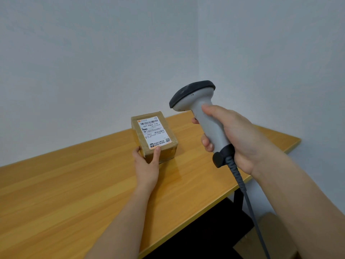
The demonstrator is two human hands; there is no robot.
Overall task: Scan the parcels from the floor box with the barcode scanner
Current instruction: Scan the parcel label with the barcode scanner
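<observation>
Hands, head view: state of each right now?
Left hand: grips the near corner of the brown taped cardboard parcel on the wooden table.
Right hand: holds the grey handheld barcode scanner.

Labelled brown parcel (154, 136) on table; grey scanner (197, 109) aloft.

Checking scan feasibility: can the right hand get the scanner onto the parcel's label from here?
Probably yes. The right hand holds the scanner raised beside the parcel; its label faces up, with only the left hand at the near edge.
</observation>
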